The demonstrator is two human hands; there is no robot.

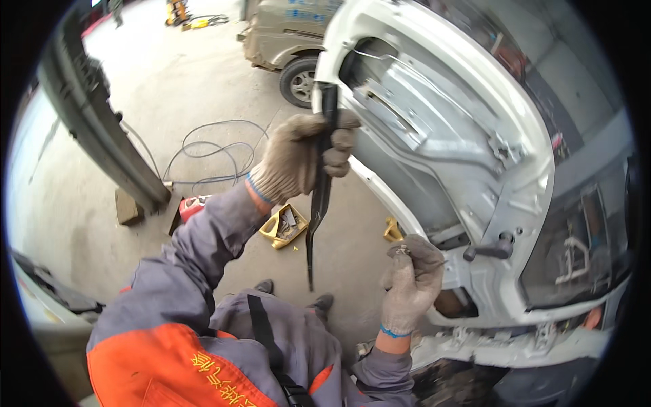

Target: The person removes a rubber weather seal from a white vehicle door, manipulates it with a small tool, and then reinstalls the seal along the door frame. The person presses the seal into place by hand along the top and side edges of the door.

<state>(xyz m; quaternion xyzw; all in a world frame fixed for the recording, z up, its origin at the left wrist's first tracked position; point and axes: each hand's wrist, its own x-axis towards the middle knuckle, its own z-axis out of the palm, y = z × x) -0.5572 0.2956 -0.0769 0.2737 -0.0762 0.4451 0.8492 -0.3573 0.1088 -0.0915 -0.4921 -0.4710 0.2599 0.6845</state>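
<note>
One long blk strip (321, 197) ran approx 12-to-6 o'clock, clamped in curled fingers of L hand (303, 152)! R hand (412, 281), fingertips pinching a tiny pale bit (403, 249), hung apart, strip at its 10 o'clock.

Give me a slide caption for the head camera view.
Gloved left hand grips a tapered black strip beside a white vehicle door, gloved right hand near the door's edge.

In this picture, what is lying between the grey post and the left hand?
In the head view, loops of a thin hose lie on the floor between the grey post and the gloved left hand.
</note>
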